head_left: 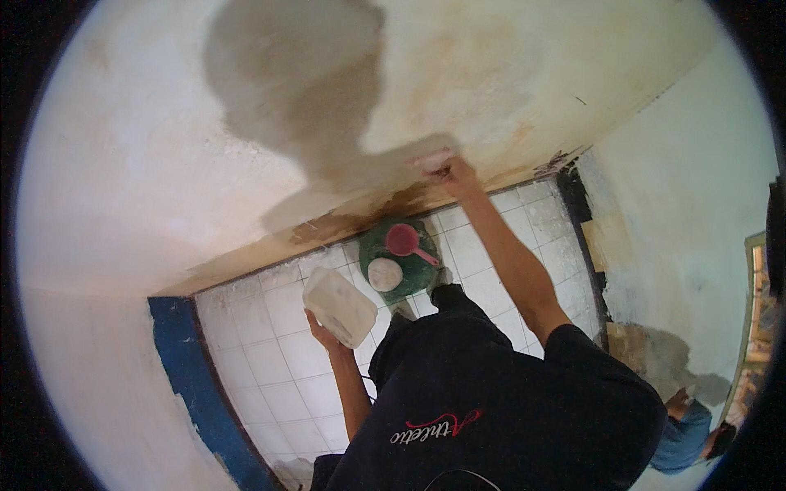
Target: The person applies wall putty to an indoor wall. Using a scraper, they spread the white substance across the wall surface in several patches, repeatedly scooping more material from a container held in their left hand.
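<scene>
My left hand (323, 332) is closed on the edge of a whitish rectangular plastic tub (341, 306), held over the tiled floor. My right arm reaches out to the stained plaster wall (491, 90). Closed fingers of my right hand (456, 174) grip a pale pinkish flat piece (432, 161) against or very near that wall; blur hides its exact kind. Below and between my hands stands a round green stool or tub (413, 281). On it lie a pink dipper (403, 240) with a handle and a whitish round item (385, 274).
White floor tiles (286, 360) spread around my feet, dusty along the wall. A blue-painted band (176, 352) borders the left wall. Dark peeling patches (575, 204) mark the right wall's base. Another person in blue (686, 438) is at the lower right, beside a window (757, 319).
</scene>
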`<act>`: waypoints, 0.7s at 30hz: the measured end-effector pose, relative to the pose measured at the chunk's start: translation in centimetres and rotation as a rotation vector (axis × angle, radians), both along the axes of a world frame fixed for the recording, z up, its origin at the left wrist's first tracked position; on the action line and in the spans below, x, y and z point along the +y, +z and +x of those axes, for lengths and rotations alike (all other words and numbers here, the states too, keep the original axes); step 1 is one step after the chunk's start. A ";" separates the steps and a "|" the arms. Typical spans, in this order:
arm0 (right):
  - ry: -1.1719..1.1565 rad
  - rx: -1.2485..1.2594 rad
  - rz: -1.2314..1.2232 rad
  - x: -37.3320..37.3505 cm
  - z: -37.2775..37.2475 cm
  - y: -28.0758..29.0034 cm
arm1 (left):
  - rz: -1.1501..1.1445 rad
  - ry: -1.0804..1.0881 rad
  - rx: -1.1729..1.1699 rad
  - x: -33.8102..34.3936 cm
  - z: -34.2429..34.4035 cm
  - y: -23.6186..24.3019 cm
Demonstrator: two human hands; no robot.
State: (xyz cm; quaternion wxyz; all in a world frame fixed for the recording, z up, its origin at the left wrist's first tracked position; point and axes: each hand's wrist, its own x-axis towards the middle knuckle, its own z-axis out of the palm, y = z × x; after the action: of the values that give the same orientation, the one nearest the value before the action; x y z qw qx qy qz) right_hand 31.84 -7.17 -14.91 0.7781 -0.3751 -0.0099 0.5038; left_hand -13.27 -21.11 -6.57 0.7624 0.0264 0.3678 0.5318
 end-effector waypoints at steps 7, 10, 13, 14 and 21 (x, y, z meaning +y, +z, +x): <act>0.107 0.139 -0.253 11.1 -5.8 -6.1 | -0.081 0.145 0.087 -0.4 -0.9 -0.9; 0.155 0.099 -0.152 14.5 -2.6 -3.9 | -0.101 0.158 0.108 0.1 -0.9 -1.7; 0.372 -0.702 0.158 13.1 -3.8 3.6 | -0.106 0.179 0.036 -0.8 -2.0 -3.0; 0.392 -0.965 0.280 12.8 -3.6 5.6 | -0.091 0.167 0.059 -0.7 -2.0 -2.9; 0.441 -0.186 0.139 11.0 4.2 22.2 | -0.061 0.118 0.047 0.4 -1.1 -1.8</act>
State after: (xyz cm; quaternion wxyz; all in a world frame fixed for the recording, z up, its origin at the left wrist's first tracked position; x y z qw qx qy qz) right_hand 36.03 3.85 7.29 0.6691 -0.3539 -0.1977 0.6229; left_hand -14.40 -20.67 -8.33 0.7212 -0.0064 0.4026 0.5637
